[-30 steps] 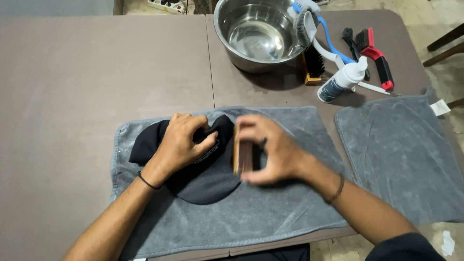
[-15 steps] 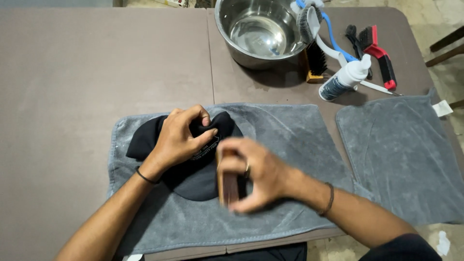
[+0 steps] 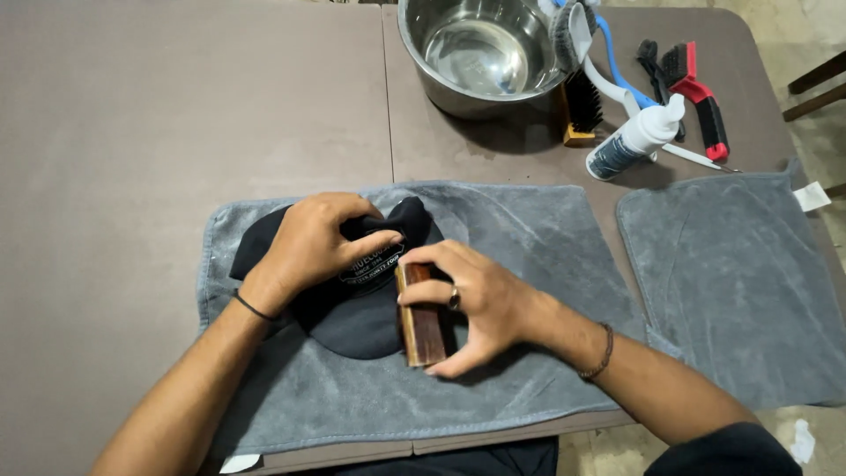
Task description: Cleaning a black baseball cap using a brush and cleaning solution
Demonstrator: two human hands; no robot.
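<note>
Left hand (image 3: 308,247) pins soft black fabric cap (image 3: 352,308) on plush grey towel (image 3: 529,238); right hand (image 3: 480,304) clasps oblong brown wooden brush (image 3: 421,322) just beside it.

Black cap (image 3: 352,308) flat on grey towel, brim toward wearer; wooden brush (image 3: 423,322) upright on brim.
</note>
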